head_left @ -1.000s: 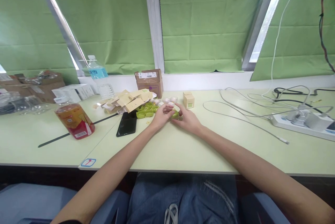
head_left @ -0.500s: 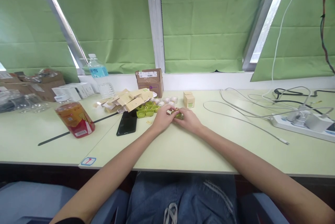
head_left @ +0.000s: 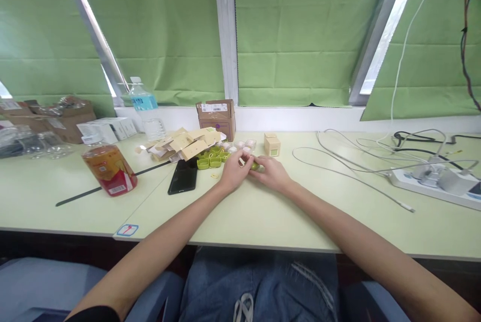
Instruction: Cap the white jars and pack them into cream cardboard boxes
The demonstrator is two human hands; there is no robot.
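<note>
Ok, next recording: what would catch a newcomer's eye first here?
Probably the green blinds, spread across the background. Then the left hand and right hand, meeting around a small green item near the centre. Farther left, an orange-and-red bottle also stands out.

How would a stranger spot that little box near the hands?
From the green blinds, come down to the pale table. Just beyond the right hand stands a small tan box. Unlike the bigger brown box with its white label, it has a green square low on its front.
</note>
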